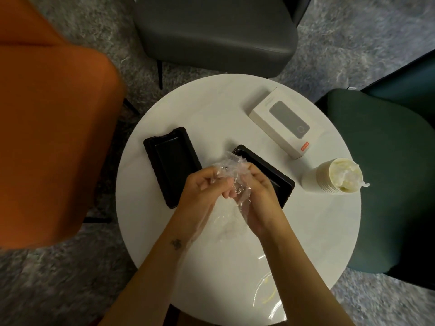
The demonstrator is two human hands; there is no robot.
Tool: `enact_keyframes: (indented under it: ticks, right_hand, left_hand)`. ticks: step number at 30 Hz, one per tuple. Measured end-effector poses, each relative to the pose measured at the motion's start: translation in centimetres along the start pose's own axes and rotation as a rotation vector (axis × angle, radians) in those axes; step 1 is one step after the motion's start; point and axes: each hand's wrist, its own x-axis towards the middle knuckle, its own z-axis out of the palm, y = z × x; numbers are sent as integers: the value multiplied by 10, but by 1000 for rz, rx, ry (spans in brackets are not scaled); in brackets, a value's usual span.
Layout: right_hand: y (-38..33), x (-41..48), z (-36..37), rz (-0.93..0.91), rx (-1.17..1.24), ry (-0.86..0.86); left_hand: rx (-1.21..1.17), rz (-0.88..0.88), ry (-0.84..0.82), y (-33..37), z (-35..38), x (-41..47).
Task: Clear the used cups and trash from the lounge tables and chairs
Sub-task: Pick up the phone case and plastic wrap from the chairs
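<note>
Step in hand: bundling loose trash over the round white table (211, 109). The left hand (204, 184) and right hand (256, 194) meet above the table's middle, the fingers of both curled round a crumpled sheet of clear plastic film (231, 163) held off the surface between them. One empty black tray (171, 161) lies left of the hands; a second black tray (277, 177) is partly hidden beneath them. A stack of paper cups (329, 177), with film already stuffed in its mouth, stands near the right edge, beside a white product box (282, 121). A clear lid (266, 292) lies at the near edge. Judgement: the next move calls for compressing the film into a tight wad and lodging it in the cup stack or a tray.
</note>
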Motion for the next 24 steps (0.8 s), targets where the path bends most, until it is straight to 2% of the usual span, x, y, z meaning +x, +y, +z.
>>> enact_keyframes:
  ticks: [5,7,10,13,16,19,21,24]
  right_hand:
    - [-6,1,-4,-267,-220,345]
    - [-11,4,-4,-393,-306,482]
    - [-15,3,-2,-506,-430,604]
    - [-12,-5,1,-524,-574,603]
    - [-8,-17,1,-468,-487,488]
    - [-9,-25,-9,-400,-454,365]
    - [-11,-26,-16,-327,-379,344]
    - [-14,-25,-27,-298,-356,412]
  left_hand:
    - [22,-76,127,-10,2,6]
    - [-27,-149,79,-13,7,5]
    - [63,-253,-63,-16,22,1]
    - [-101,-339,-107,-18,34,0]
    - [-288,-267,-24,-17,35,4]
    - [-484,-234,-18,-13,38,11]
    - [-525,-233,-3,-12,41,14]
    - [-500,-268,-20,-14,46,14]
